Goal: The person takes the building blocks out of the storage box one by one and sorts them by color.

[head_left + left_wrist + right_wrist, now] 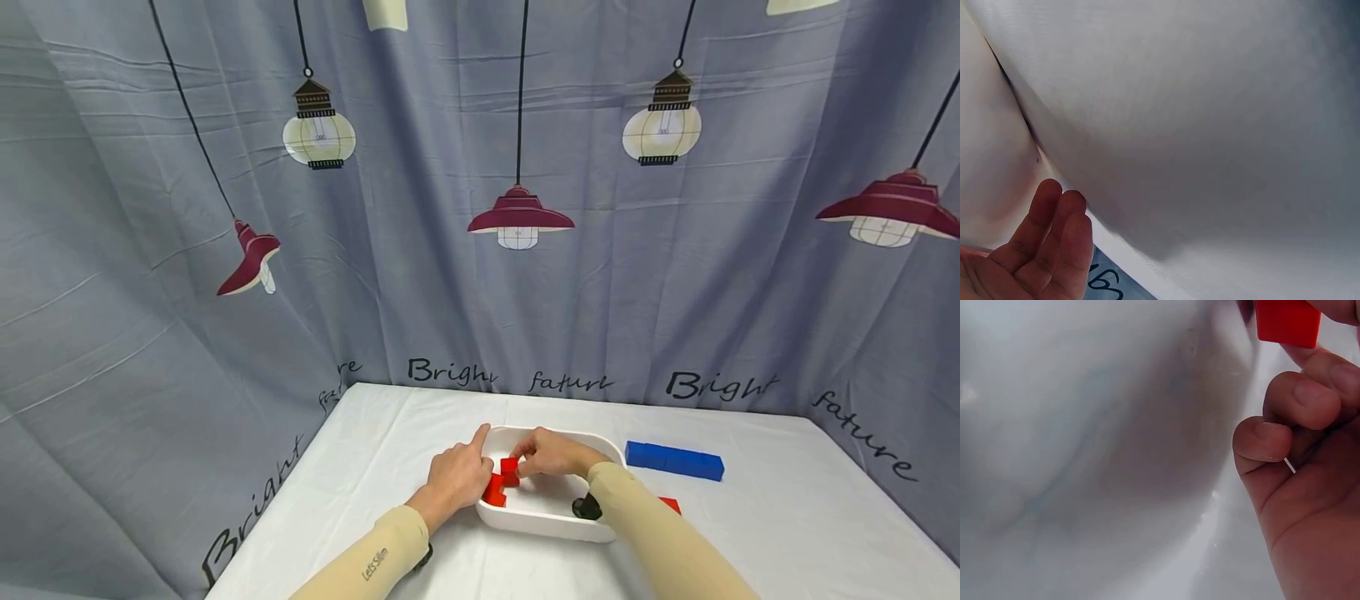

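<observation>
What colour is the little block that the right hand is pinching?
Red. The block shows best in the right wrist view.

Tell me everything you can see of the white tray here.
The white tray is shallow and smooth, plastic-looking, a long rectangle with rounded corners and raised walls. It sits open side up on the white-covered table. Red blocks lie in its left end, where the left hand touches the rim. The right hand reaches inside, pinching a red block.
</observation>
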A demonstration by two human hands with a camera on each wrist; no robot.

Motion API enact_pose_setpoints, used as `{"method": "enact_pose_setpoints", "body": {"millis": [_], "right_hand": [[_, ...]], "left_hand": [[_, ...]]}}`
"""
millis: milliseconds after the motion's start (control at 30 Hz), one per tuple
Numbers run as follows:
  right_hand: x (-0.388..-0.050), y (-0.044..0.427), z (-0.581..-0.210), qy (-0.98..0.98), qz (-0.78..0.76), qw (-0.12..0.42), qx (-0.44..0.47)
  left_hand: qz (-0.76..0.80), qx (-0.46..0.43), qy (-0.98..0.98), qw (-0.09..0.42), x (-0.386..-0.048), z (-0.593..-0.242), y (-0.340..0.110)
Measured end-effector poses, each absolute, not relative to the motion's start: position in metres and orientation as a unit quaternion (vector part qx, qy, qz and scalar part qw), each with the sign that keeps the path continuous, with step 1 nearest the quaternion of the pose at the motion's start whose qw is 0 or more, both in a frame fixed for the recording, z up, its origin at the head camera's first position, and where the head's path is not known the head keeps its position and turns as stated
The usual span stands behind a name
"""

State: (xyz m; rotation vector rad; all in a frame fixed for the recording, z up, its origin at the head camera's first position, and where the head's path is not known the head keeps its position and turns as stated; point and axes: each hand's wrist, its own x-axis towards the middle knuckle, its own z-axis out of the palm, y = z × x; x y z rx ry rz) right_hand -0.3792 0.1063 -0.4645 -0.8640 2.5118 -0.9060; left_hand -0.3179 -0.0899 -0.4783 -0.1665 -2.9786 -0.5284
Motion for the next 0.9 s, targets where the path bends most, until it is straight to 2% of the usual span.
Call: {"method": "enact_pose_setpoints", "body": {"millis": [467, 667, 900], "right_hand": [[-0.37, 0.13, -0.435, 0.891, -0.292, 0.158, -0.309], [-0.361, 0.149, -0.424, 0.89, -0.286, 0.151, -0.322], [-0.358, 0.175, -0.41, 0.896, -0.282, 0.129, -0.317]], "left_hand": [[-0.172, -0.058, -0.981, 0.067, -0.315, -0.479, -0.092], [-0.174, -0.061, -0.981, 0.058, -0.315, -0.481, -0.091], [-0.179, -0.066, -0.979, 0.071, -0.317, -0.477, -0.089]]}}
